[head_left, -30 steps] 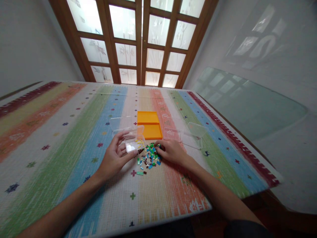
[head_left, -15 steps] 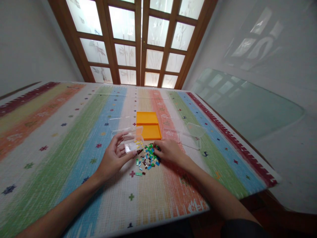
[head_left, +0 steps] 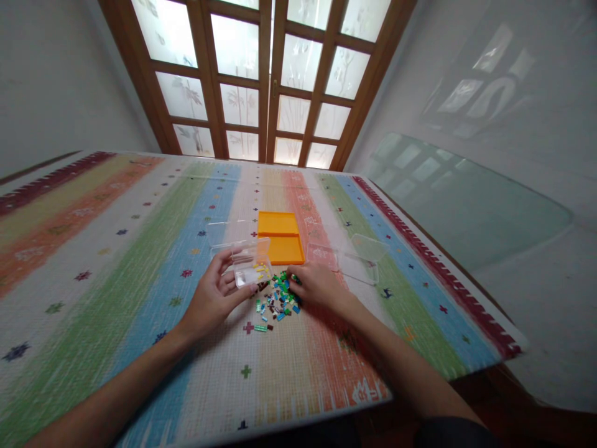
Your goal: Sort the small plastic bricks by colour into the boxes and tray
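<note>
My left hand [head_left: 215,289] is closed around a small clear plastic box [head_left: 245,275], tilted toward me, with its lid raised. Several yellow building bricks [head_left: 261,269] lie inside it. My right hand [head_left: 317,286] reaches into the far right side of a pile of small building bricks [head_left: 280,300] in green, blue, brown and white. Its thumb and fingertips are bent together among the bricks; whether a brick is between them is hidden. Just behind the pile lies an open orange case [head_left: 281,249], flat on the tablecloth.
A second clear plastic box [head_left: 359,270] stands open right of the orange case. Another transparent edge shows behind my left hand. The striped tablecloth [head_left: 209,373] covers the table, its right edge beside the wall and a greenish glass panel [head_left: 466,193].
The view has shifted very slightly. My right fingertips have moved a little to the left over the pile; my left hand holds the clear box as before.
</note>
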A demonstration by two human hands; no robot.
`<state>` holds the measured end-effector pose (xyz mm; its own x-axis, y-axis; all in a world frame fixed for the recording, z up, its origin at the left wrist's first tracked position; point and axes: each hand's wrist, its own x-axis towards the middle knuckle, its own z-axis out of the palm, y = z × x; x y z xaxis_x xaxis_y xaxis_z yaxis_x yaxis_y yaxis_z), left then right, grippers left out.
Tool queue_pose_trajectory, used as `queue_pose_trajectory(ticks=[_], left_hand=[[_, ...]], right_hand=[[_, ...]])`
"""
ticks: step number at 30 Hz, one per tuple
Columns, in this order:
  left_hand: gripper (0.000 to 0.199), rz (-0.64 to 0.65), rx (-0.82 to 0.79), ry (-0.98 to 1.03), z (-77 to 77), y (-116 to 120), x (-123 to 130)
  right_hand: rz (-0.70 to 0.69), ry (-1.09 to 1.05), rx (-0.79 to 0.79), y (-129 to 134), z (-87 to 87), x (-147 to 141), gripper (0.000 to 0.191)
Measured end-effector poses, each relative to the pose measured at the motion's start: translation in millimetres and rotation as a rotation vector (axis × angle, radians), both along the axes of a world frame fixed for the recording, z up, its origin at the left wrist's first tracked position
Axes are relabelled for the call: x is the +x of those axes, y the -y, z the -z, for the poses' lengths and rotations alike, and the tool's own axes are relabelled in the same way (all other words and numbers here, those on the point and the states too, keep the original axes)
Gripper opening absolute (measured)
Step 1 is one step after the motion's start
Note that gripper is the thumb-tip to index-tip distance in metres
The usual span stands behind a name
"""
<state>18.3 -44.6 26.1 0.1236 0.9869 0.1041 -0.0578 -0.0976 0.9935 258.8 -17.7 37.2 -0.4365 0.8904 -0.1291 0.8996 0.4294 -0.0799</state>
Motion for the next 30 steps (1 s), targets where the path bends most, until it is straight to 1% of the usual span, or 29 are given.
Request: queue_pose_trajectory(ticks=[3,6,10,13,16,20,26,30], left_hand=[[0.071,0.002,-0.008,-0.001,0.3,0.2,-0.3],[0.071,0.004,-0.011,-0.011,0.4,0.8,-1.0],[0.069,0.027,-0.018,-0.011,0.8,1.8,-0.9],[0.07,0.045,-0.02,-0.011,2.0,3.1,0.8],[0.07,0.085,-0.02,-0.016,3.7,5.5,3.4],[0.068,0.117,-0.032,0.014,4.9,9.7,7.6],[0.062,0.162,-0.043,0.027,6.0,14.7,12.7],[0.063,0.199,-0.052,0.038,10.3,17.0,13.6]], right_hand=[[-0.014,-0.031,0.012,-0.8,2.3,1.8,0.025],[-0.018,-0.154,0.032,-1.5,4.4,5.5,0.022],[-0.021,-0.504,0.033,-0.8,5.7,10.8,0.015],[-0.025,-0.772,0.01,2.6,4.8,11.3,0.016],[-0.03,-0.92,-0.012,7.5,4.0,8.2,0.018],[-0.059,-0.962,-0.031,13.4,5.4,2.1,0.017],[-0.107,-0.873,-0.005,18.1,5.4,-3.8,0.011],[-0.119,-0.859,0.03,19.2,4.7,-5.3,0.015]])
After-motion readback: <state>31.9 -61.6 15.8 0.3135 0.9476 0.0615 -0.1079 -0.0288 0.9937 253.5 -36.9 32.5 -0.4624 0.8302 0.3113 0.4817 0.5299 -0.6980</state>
